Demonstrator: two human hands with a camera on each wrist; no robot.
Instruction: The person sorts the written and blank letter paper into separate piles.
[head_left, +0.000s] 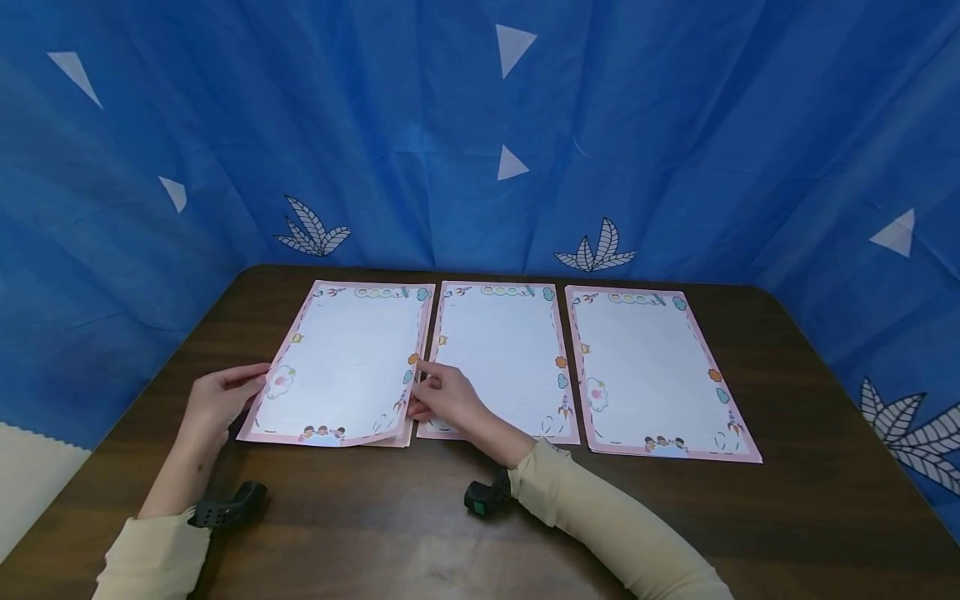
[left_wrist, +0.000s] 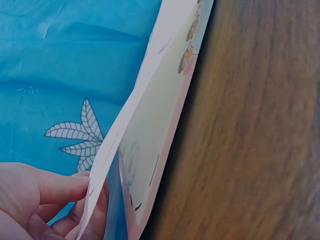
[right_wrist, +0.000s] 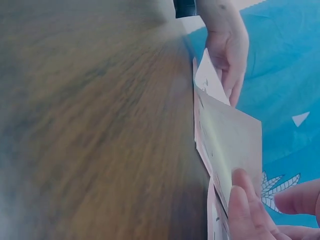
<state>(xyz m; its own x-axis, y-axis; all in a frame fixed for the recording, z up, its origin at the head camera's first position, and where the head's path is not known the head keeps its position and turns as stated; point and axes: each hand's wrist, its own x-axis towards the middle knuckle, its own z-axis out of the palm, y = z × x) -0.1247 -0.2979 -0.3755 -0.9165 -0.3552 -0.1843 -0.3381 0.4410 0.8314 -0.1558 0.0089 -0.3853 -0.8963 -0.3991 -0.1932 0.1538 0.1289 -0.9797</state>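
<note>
A white sheet of paper (head_left: 345, 362) with a pink cartoon border is raised at its near edge over the sheets beneath it, on the left of the table. My left hand (head_left: 217, 400) pinches its left edge between thumb and fingers. At the right edge my right hand (head_left: 450, 396) holds the same sheet; in the right wrist view its fingers (right_wrist: 245, 205) lie against the underside. A gap shows between the lifted sheet and a lower bordered sheet (left_wrist: 150, 165) in the left wrist view.
Two more sets of matching bordered paper lie alongside, a middle one (head_left: 502, 350) and a right one (head_left: 652, 375). They rest on a dark brown wooden table (head_left: 360, 533). Behind it hangs a blue curtain (head_left: 420, 125) with white triangles and leaves.
</note>
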